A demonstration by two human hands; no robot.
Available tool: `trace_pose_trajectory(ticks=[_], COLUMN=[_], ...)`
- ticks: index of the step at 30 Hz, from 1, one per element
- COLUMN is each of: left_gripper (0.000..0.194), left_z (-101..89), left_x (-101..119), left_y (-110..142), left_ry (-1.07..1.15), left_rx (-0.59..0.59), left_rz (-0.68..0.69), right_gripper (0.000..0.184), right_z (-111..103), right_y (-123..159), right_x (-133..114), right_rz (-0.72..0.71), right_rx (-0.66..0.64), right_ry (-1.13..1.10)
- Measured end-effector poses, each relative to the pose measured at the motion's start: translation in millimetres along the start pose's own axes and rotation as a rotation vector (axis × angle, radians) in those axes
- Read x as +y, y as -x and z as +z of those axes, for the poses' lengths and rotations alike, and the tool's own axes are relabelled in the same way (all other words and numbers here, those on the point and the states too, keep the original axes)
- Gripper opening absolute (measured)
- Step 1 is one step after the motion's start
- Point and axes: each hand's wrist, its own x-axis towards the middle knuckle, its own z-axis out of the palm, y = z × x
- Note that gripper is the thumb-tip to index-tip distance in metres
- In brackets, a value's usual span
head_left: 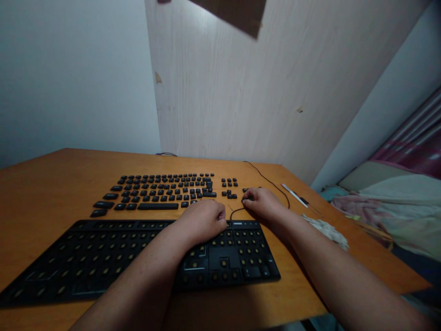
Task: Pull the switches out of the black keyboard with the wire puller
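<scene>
A black keyboard base [103,257] with its keycaps taken off lies near the front of the orange table [44,184]. Beyond it, several black keycaps [158,191] are laid out in keyboard order on the table. My left hand [203,220] is curled into a loose fist over the base's upper right part. My right hand [263,202] rests on the table past the base's top right corner, fingers bent down onto small keycaps [245,190] at the right end of the layout. What the fingers hold is hidden.
The keyboard's thin black cable [272,184] runs across the table behind my right hand. A white pen-like tool [294,195] and a crumpled cloth [325,229] lie near the table's right edge. A bed with bedding [396,202] stands to the right.
</scene>
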Motion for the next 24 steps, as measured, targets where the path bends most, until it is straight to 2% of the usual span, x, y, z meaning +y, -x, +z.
trace_pose_trajectory(ticks=[7, 10, 13, 16, 21, 24], left_gripper=[0.017, 0.016, 0.017, 0.017, 0.019, 0.019], left_z=[-0.5, -1.0, -0.8, -0.1, 0.3, 0.6], left_x=[0, 1, 1, 0, 0, 0], left_y=[-1, -1, -1, -2, -2, -1], left_ry=[0.002, 0.003, 0.004, 0.003, 0.01, 0.013], left_rx=[0.007, -0.004, -0.013, -0.016, -0.017, -0.011], left_rz=[0.007, -0.001, 0.002, 0.001, -0.002, -0.009], right_gripper=[0.012, 0.011, 0.01, 0.011, 0.011, 0.013], right_z=[-2, -12, -28, -46, -62, -63], right_y=[3, 7, 18, 35, 63, 68], right_x=[-3, -7, -14, -25, -46, -51], right_rz=[-0.017, -0.039, -0.142, -0.248, -0.354, -0.362], right_rx=[-0.011, -0.042, -0.1, -0.2, -0.462, -0.502], right_ry=[-0.056, -0.101, -0.219, -0.314, -0.409, -0.393])
